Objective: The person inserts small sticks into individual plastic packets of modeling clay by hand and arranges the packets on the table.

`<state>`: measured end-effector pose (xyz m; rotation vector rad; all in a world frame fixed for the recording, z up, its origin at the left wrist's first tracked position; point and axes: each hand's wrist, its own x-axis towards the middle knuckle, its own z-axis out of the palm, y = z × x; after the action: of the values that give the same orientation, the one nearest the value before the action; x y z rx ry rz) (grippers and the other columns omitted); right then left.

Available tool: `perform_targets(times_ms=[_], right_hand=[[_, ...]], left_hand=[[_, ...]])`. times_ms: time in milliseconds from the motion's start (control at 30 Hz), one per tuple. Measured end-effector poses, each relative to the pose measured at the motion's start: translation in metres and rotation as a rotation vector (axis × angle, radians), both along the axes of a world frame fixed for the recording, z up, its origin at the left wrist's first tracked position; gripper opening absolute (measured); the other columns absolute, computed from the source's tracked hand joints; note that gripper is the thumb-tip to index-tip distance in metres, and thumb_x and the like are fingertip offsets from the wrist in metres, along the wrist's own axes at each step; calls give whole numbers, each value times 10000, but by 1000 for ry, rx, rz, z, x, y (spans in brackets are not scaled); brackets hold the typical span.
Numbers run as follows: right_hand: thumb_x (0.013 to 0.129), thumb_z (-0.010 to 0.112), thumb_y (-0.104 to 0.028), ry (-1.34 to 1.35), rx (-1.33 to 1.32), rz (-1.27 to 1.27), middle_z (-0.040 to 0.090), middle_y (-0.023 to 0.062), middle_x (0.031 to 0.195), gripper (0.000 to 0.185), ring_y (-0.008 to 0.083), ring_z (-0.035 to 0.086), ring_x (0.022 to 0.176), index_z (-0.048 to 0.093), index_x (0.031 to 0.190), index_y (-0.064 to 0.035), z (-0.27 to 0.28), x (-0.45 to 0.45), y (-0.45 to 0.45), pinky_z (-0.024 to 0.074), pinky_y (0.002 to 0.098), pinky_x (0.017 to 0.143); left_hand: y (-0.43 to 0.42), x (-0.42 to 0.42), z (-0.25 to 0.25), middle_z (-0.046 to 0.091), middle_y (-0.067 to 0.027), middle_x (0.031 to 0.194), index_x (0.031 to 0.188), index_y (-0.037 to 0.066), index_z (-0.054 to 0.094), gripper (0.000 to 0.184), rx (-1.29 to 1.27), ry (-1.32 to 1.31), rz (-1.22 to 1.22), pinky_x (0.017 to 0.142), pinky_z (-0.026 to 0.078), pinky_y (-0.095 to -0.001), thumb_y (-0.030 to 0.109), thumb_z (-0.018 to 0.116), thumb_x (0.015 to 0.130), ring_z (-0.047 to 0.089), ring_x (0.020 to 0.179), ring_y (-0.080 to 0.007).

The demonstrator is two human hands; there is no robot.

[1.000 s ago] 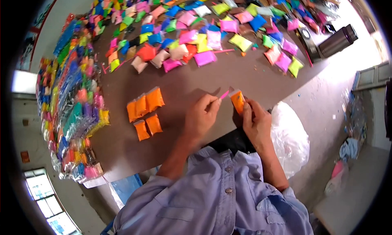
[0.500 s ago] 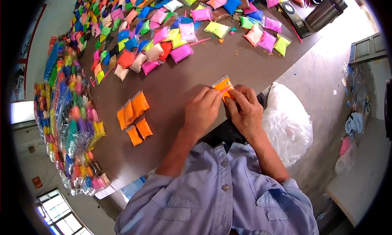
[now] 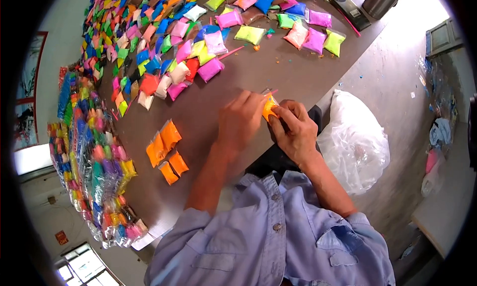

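Note:
A small clear packet of orange clay-like material is pinched at its right side by my right hand, its fingers closed near the table edge. At the packet's upper left is my left hand, blurred by motion, with its fingers drawn together. A thin pink stick pokes out past these fingertips, over the packet's top; most of it is hidden. To the left on the brown table lie several filled orange packets in a small group.
A heap of many-coloured packets covers the far side of the brown table. Bundled bags of coloured packets line the left edge. A box and a metal flask stand far right. Beside the table is a white plastic bag.
My left hand has moved slightly up and left, and the pink stick has shifted up to the packet's top edge. My right hand keeps its pinch on the packet. The view has shifted slightly.

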<state>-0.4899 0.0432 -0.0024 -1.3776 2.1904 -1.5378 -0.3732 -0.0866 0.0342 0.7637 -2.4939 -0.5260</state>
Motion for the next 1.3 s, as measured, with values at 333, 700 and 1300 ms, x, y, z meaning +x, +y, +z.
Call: perform_targets(times_ms=[333,700,1300], right_hand=[[875,812,-97,59,2,0,700,52,1152,244,206,732,765,767,1115,-114,-1,6,2,572,336,619],[859,762,-38,99,-85,44,729,55,1129,189,238,744,799,775,1040,-88,-1,5,-6,593,334,647],[839,786,-27,116,-78,43,734,64,1136,227,235,770,814,786,1056,-91,-6,5,-4,620,333,668]], left_hand=[[11,20,0,698,-74,1020,1152,91,738,257,-115,-139,-123,723,595,-404,12,767,909,717,891,-299],[-2,9,3,601,-34,926,1051,93,666,168,-279,-242,-201,668,575,-379,63,711,892,662,849,-230],[-5,8,3,581,-44,909,1038,109,650,159,-247,-252,-210,631,577,-398,56,681,892,660,841,-248]])
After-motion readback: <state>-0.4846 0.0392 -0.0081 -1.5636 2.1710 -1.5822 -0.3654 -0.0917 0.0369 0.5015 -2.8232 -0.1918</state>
